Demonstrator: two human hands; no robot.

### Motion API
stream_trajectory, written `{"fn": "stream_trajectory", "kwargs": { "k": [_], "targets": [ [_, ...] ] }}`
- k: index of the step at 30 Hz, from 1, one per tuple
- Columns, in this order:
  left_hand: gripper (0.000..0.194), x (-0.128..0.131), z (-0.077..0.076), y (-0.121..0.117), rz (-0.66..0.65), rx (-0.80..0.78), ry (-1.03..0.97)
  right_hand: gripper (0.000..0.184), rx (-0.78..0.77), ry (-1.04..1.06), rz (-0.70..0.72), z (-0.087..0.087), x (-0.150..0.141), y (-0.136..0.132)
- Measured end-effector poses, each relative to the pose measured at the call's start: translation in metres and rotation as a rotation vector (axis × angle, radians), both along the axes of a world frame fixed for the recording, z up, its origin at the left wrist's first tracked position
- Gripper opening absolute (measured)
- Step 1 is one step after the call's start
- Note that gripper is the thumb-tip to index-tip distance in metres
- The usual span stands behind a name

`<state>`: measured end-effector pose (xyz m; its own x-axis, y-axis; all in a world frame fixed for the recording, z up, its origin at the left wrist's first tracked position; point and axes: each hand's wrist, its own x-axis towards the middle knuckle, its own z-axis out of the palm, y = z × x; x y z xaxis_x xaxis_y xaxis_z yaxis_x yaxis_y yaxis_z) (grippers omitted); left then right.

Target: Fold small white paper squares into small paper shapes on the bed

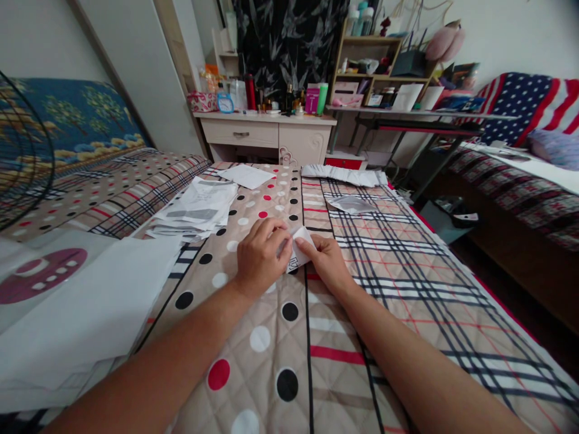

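Observation:
A small folded piece of white paper (298, 260) with dark print on its lower corner is held between my two hands over the bed. My left hand (263, 252) pinches its left edge, with the fingers curled and their tips partly hidden. On the right side, my right hand (329, 258) grips the paper, thumb lying on top and the other fingers underneath. Beyond my hands on the quilt lie a silvery-grey flat piece (351, 205) and a long crumpled white strip (344, 175).
Left of my hands is a stack of printed papers (194, 208), with a single white sheet (248, 176) behind it. Larger white sheets (90, 301) lie at the near left. A white dresser (266, 132) stands past the bed's far edge. At far left is a black wire frame (50, 157).

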<state>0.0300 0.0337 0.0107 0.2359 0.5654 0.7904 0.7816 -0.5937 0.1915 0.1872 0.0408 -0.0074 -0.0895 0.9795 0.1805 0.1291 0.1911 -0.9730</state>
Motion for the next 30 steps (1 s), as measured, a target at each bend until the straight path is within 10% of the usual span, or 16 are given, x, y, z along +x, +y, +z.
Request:
{"fn": "stream_trajectory", "kwargs": {
  "k": [14,21,30],
  "targets": [
    [0.010,-0.002,-0.001,0.002,-0.174,-0.083,-0.078,0.020,0.073,-0.026,0.108,-0.006,0.005,0.005],
    [0.025,-0.013,-0.002,0.017,-0.397,-0.465,-0.451,0.017,0.397,-0.252,0.196,0.004,0.012,0.003],
    [0.017,-0.016,-0.012,0.024,-0.514,-0.646,-0.495,0.014,0.414,-0.266,0.138,0.002,0.012,0.003]
  ]
}}
